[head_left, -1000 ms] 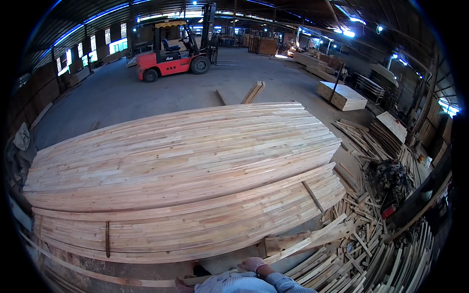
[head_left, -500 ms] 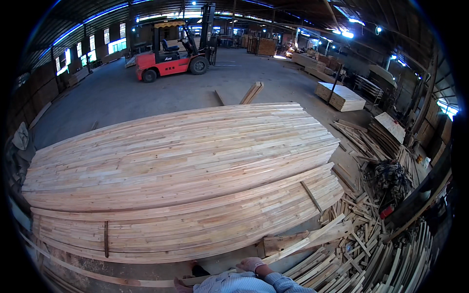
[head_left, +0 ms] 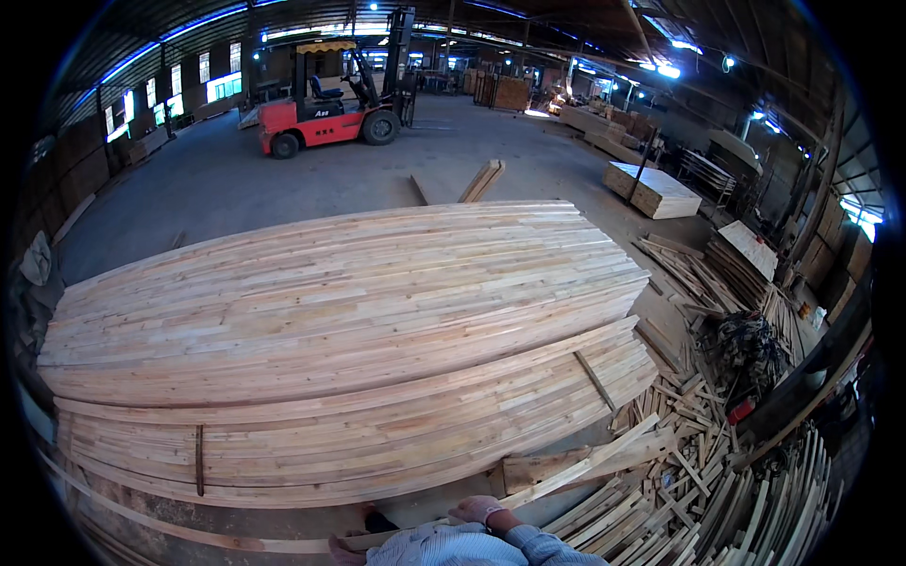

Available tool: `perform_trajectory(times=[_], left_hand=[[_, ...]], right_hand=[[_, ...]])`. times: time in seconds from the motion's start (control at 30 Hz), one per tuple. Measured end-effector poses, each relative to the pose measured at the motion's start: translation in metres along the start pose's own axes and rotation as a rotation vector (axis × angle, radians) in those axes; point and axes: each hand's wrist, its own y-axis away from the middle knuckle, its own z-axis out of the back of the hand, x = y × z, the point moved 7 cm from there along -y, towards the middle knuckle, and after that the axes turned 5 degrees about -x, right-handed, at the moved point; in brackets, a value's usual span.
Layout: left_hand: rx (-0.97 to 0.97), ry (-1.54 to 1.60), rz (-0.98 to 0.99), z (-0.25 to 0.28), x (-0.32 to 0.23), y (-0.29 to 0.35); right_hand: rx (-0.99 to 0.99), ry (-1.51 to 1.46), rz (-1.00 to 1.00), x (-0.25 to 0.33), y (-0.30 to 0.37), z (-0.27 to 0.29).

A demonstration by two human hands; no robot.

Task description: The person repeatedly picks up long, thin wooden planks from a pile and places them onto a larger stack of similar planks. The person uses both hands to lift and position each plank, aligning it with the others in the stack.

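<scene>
A long, pale wooden strip runs across in front of my body and looks bowed toward the lower edge. My left hand is closed round it at the bottom of the picture, only partly in sight. To the right, my right hand is bent at the wrist and closed on the same strip, its fingertips mostly hidden. Just beyond it lies a wide stack of long jointed wooden boards. A lower stack of boards sits nearer, with a dark crosspiece and another crosspiece on top.
Loose offcuts are heaped at the right, beside many upright-looking strips. A thick plank lies near my right hand. Farther off stand a red forklift and a squared board stack. Dark tangled material lies right.
The whole scene has shifted slightly left as my head moved. Both hands keep their hold on the strip, with little other visible movement.
</scene>
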Motion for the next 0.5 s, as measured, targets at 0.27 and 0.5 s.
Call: perform_trajectory(times=[0.27, 0.5], left_hand=[[0.014, 0.003, 0.012, 0.000, 0.000, 0.002], [0.340, -1.235, -0.611, -0.038, -0.039, 0.056]], right_hand=[[0.031, -0.024, -0.020, 0.005, 0.006, 0.003], [0.039, 0.000, 0.104, 0.023, -0.014, 0.004]])
